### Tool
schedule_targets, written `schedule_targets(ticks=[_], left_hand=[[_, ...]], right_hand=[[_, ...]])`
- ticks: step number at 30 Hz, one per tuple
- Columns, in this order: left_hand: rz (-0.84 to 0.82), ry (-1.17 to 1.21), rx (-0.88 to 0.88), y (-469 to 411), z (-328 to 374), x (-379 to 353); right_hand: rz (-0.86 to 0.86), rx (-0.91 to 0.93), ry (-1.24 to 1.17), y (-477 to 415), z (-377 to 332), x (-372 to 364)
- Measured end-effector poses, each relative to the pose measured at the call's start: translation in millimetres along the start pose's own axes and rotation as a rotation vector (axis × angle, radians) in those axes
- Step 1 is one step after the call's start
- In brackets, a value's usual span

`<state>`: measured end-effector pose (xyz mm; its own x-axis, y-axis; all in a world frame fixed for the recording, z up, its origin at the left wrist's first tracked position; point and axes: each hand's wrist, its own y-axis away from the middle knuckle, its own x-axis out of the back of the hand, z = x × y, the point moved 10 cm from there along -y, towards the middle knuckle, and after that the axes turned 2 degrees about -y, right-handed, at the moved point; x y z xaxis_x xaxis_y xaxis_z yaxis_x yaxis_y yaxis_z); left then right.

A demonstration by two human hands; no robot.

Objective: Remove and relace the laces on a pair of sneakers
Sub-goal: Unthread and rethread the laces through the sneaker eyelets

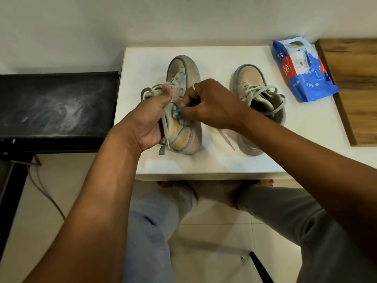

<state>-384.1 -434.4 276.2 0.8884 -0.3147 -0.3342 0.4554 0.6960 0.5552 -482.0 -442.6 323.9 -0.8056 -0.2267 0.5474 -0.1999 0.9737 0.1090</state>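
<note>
The task looked early on. On the left sneaker point(183, 72) the lace point(150, 92) hung in slack loops beside the tongue, with one end trailing down past the heel. At least one crossing seemed to remain near the toe, so this shoe was judged partly unthreaded. From this view alone I could not rule out that it was being threaded back in.

The right sneaker point(247, 78) was untied, but its own lace point(263, 92) crossed the eyelets and one end point(226, 139) lay on the table point(204, 160). That shoe probably had all its work ahead, and relacing of the pair was left to do.

The left hand point(151, 117) was curled round the collar of the left sneaker, with a bunch of lace under the thumb. The right hand point(206, 103) had its fingertips pinched together at the blue eyelet area on the shoe's upper. Whether they held lace or only the eyelet tab was hidden.

Both sneakers stood on the white table, the worked one left of centre and the other well apart to its right. Each pointed its toe to the far side and its heel to the near edge, the long axis running near to far. The right one was angled slightly, toe toward the left. The left one seemed rolled a little, showing its sole edge on the right
</note>
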Motion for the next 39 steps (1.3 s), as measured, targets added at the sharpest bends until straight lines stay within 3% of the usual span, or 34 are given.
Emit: schedule_targets(ticks=[2, 7, 13, 18, 26, 27, 31, 39], left_hand=[[0.009, 0.005, -0.003, -0.6, 0.1, 0.4], [0.017, -0.025, -0.03, -1.7, 3.2, -7.8], [0.022, 0.01, -0.025, -2.0, 2.1, -4.8], [0.038, -0.045, -0.022, -2.5, 2.3, -8.7], [0.043, 0.007, -0.015, -2.5, 2.2, -2.0], [0.041, 0.005, -0.014, -3.3, 2.5, -2.3], [0.071, -0.007, -0.007, -4.3, 1.2, -1.5], [0.101, -0.028, 0.007, -5.1, 0.8, 0.5]], right_hand=[[-0.012, 0.033, 0.032, -3.5, -4.3, 3.1], [0.407, 0.01, 0.158, -23.5, 7.2, 43.4], [0.043, 0.02, 0.137, -30.2, 3.9, 24.0], [0.332, 0.027, 0.243, -37.7, 6.8, 55.4], [-0.064, -0.056, 0.191, -32.2, 11.8, 28.7], [-0.044, -0.057, 0.169, -33.5, 12.4, 32.6], [0.345, 0.026, 0.212, -39.9, 5.8, 56.6], [0.146, 0.102, 0.519, -43.5, 1.7, 41.9]])
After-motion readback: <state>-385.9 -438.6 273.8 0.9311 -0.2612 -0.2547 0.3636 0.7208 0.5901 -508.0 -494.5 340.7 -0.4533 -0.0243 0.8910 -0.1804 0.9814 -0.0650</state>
